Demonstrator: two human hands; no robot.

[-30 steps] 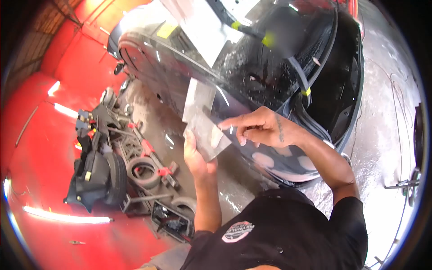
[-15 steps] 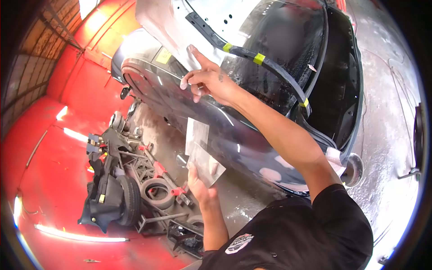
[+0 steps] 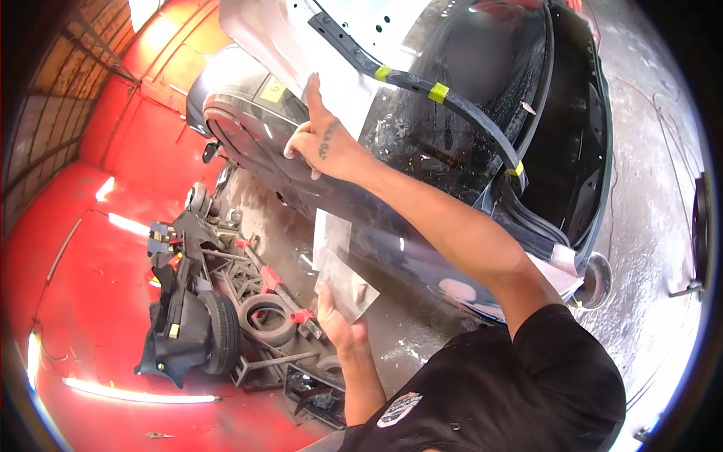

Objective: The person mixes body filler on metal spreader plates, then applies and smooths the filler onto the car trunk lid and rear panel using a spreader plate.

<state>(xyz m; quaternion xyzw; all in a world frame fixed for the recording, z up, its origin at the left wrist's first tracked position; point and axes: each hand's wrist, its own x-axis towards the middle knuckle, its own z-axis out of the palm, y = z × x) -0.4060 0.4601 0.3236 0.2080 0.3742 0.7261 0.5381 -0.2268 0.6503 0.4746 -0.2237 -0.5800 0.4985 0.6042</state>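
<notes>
In my left hand (image 3: 343, 320) are two thin, flat filler spreaders (image 3: 333, 230), overlapping and held out in front of the car's side. A small pale lump or fingertip shows on the lower plate; I cannot tell which. Above and to the right, my right hand (image 3: 327, 147) holds nothing, its index finger stretched out and the others partly bent. That fingertip lies over the edge of a whitish panel (image 3: 263, 30) on the dark car (image 3: 407, 248); whether it touches is unclear. A dark curved strip (image 3: 474, 117) with yellow tape pieces crosses the car beyond.
On the left of the floor lie loose car parts, including a tyre (image 3: 267, 322), a black plastic liner (image 3: 184, 331) and metal frames with red pieces (image 3: 271, 279). A red wall (image 3: 113, 279) with bright light tubes stands beyond. Concrete floor (image 3: 640, 188) runs along the right.
My right hand has turned and shifted slightly left, its other fingers now less spread and the index straighter. My left hand, still holding the spreaders, has moved slightly lower in view.
</notes>
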